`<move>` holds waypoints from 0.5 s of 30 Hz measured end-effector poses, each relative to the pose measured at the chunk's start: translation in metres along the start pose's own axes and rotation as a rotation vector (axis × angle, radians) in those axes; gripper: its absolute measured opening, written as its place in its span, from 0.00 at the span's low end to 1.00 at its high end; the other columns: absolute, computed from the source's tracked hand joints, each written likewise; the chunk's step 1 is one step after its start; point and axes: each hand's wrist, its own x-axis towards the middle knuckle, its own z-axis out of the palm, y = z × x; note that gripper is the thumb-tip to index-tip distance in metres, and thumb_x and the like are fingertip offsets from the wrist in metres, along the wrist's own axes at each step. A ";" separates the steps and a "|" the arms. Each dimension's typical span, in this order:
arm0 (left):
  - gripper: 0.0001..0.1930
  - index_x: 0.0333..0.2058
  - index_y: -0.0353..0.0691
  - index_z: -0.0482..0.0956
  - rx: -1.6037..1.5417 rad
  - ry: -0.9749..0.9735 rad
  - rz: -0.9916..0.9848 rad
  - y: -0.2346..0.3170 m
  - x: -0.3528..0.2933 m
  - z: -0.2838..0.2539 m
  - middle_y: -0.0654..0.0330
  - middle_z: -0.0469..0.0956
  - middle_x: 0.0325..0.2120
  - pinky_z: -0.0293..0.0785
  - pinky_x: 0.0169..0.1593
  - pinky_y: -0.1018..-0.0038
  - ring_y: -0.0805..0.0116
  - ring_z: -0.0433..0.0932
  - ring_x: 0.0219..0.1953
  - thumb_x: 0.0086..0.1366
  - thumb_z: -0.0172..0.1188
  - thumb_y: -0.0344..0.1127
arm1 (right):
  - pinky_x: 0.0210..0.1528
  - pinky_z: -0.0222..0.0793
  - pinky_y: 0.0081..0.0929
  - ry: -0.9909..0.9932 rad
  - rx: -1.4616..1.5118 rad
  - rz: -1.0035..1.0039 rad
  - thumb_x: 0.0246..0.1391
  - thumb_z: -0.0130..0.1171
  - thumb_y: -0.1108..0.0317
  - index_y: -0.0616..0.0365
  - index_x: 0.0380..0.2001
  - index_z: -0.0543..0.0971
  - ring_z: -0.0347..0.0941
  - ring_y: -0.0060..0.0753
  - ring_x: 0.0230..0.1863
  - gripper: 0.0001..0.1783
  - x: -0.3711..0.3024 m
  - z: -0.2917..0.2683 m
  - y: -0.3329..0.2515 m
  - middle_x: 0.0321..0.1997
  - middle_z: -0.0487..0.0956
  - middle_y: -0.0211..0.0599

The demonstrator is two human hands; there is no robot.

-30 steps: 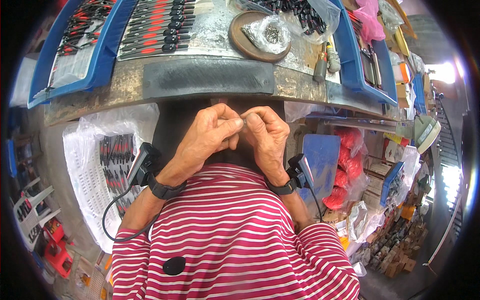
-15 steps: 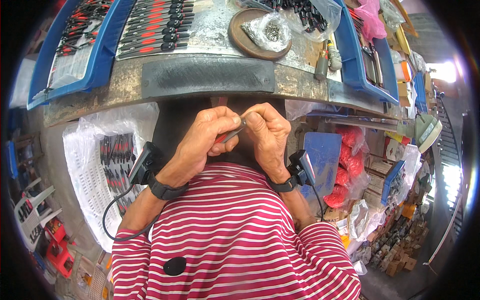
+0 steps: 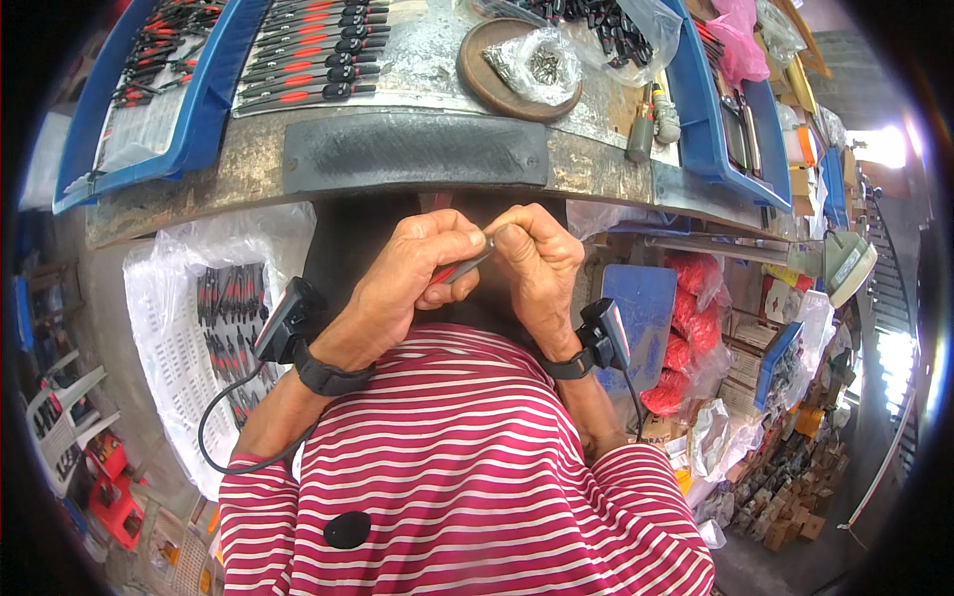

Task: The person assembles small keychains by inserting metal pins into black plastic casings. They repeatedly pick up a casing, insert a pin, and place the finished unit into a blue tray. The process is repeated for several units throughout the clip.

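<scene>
My left hand (image 3: 422,263) is closed round a slim red-and-black tool (image 3: 462,268), whose grey end points up to the right. Thumb and forefinger of my right hand (image 3: 540,263) are pinched together at that end; whatever small piece they hold is hidden. Both hands are in front of the bench edge, above my lap. On the bench ahead, similar red-and-black tools (image 3: 313,67) lie in a neat row. A clear bag of small metal parts (image 3: 542,68) rests on a round wooden dish (image 3: 479,70).
Blue bins stand at the left (image 3: 204,129) and right (image 3: 730,149) of the bench (image 3: 596,164). A plastic-lined white basket (image 3: 164,328) with more tools is at my left. On my right are a lamp-like fixture (image 3: 847,266), a blue board (image 3: 631,318) and red bagged goods (image 3: 686,298).
My right hand has shifted slightly to the right, and its fingers have turned a little at the tool's end. My left hand keeps its grip on the tool.
</scene>
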 end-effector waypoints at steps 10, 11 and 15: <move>0.10 0.33 0.37 0.70 0.067 -0.009 0.081 0.008 0.002 0.004 0.65 0.69 0.17 0.48 0.17 0.86 0.85 0.57 0.14 0.65 0.53 0.39 | 0.28 0.62 0.15 -0.083 0.005 0.144 0.60 0.54 0.68 0.62 0.30 0.77 0.65 0.14 0.26 0.09 0.011 -0.007 -0.022 0.23 0.72 0.24; 0.10 0.33 0.37 0.70 0.073 -0.016 0.123 0.009 0.003 0.004 0.65 0.69 0.17 0.49 0.17 0.86 0.85 0.57 0.15 0.65 0.53 0.39 | 0.24 0.57 0.13 -0.097 -0.057 0.116 0.60 0.54 0.67 0.62 0.31 0.77 0.62 0.12 0.23 0.09 0.016 -0.010 -0.026 0.22 0.72 0.24; 0.11 0.36 0.36 0.70 0.179 0.018 0.240 0.012 0.002 0.001 0.65 0.70 0.17 0.49 0.19 0.87 0.85 0.57 0.15 0.66 0.53 0.39 | 0.19 0.50 0.10 0.009 -0.325 -0.054 0.61 0.51 0.67 0.61 0.32 0.78 0.57 0.09 0.18 0.10 0.046 -0.025 -0.039 0.20 0.72 0.23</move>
